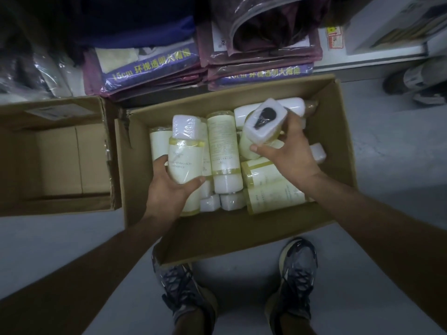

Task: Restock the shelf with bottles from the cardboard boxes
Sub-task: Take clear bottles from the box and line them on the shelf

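The head camera looks straight down. An open cardboard box [343, 146] stands on the grey floor [387, 165], just ahead of the person's shoes [179, 286]. It holds a loose heap of bottles [225, 151] with pale yellowish bodies, cream labels and white caps. Most of them lie on their sides in clear film.

The left hand [169, 187] is over the left part of the box and grips the left-hand bottle [185, 153] round its lower end. The thumb is curled against the bottle's right side and the fingers are wrapped round its left side, so the base sits in the palm. Its white cap points away from the person. Whether this bottle rests on the heap or is clear of it cannot be told.

The right hand [290, 153] is over the right part of the box and grips the right-hand bottle [263, 126]. The thumb presses the near side of the body and the fingers are curled over the far side. This bottle is tipped up so that its cap faces the camera (a dark mark shows on the cap top under the film). It is held above the bottles lying beneath it.

Touching the left side of the box is a second box [14, 153], its flaps open and its brown inner walls showing. Behind both boxes lie stacked purple packs [150, 66] in shiny plastic, printed with yellow lettering.
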